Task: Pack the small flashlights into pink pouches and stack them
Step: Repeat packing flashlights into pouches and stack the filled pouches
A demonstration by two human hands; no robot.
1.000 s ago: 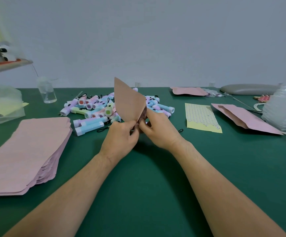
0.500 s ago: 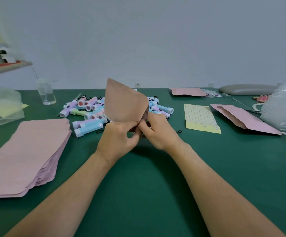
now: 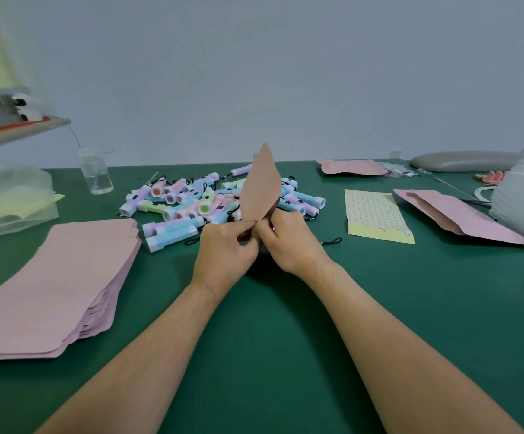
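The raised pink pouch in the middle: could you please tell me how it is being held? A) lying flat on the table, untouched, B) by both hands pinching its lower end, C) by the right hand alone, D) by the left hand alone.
B: the left hand and the right hand meet at the lower end of the pouch and both pinch it there, so it stands up.
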